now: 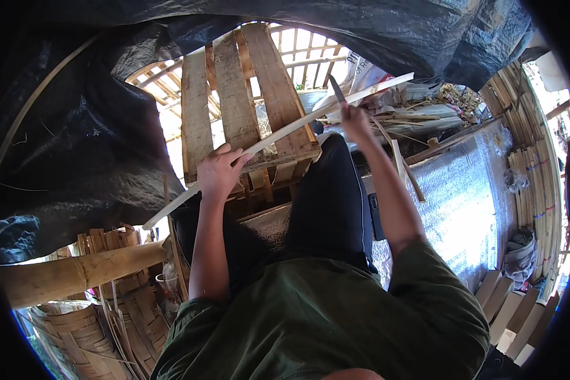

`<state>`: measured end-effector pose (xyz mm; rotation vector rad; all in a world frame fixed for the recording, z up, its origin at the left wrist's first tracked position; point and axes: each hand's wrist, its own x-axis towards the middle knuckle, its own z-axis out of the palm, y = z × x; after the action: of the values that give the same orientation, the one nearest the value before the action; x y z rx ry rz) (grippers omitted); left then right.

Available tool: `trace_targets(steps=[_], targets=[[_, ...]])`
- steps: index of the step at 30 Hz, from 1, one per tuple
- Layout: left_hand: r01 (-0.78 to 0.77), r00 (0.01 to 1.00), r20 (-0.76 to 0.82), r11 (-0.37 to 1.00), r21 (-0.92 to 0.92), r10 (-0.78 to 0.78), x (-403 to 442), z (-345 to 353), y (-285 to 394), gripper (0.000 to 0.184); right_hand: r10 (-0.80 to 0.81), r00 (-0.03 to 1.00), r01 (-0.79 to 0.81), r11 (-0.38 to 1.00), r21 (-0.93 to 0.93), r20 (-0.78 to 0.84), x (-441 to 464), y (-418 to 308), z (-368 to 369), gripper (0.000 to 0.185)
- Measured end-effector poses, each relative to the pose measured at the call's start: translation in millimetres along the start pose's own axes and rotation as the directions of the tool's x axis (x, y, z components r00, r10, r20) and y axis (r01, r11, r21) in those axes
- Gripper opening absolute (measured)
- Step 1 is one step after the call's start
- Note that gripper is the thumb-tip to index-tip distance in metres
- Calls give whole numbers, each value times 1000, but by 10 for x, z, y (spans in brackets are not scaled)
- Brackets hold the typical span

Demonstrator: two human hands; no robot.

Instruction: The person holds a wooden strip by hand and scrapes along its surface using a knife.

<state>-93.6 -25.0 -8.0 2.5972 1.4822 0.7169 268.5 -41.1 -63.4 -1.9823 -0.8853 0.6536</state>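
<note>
A long pale strip, apparently split bamboo [285, 131], runs slantwise across the front of a wooden slatted crate [231, 88]. My left hand [219, 172] is closed around its lower left part, near the crate's front edge. In my right hand [356, 121] is a knife [337, 90], its dark blade pointing up and away beside the strip's upper right part. Whether the blade touches the strip I cannot tell. A thin curled strip [399, 158] hangs just below my right forearm.
Black plastic sheeting [76, 139] hangs at the left and overhead. A thick bamboo pole [82, 269] and a woven basket [76, 329] are at lower left. Silvery sheeting [462, 202] lies at right, with bundled strips [538, 190] beyond it. Shavings [465, 98] are heaped at the back right.
</note>
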Motion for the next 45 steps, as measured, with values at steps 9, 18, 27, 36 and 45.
trace_targets(steps=[9, 18, 27, 36, 45], targets=[[48, 996, 77, 999, 12, -48, 19, -43, 22, 32, -248, 967, 237, 961, -141, -64, 334, 546, 156, 58], [13, 1000, 3, 1000, -20, -12, -4, 6, 31, 32, 100, 994, -105, 988, -113, -47, 81, -148, -237, 48], [30, 999, 42, 999, 13, -30, 19, -14, 21, 35, 39, 998, -34, 995, -97, 44, 138, -25, -180, 51], [28, 998, 57, 1000, 4, -29, 9, -4, 31, 32, -67, 986, 80, 993, -84, 151, 36, -180, -156, 49], [19, 1000, 23, 999, 26, -19, -11, -2, 38, 34, 51, 980, -11, 979, -203, 193, 59, -302, -124, 59]])
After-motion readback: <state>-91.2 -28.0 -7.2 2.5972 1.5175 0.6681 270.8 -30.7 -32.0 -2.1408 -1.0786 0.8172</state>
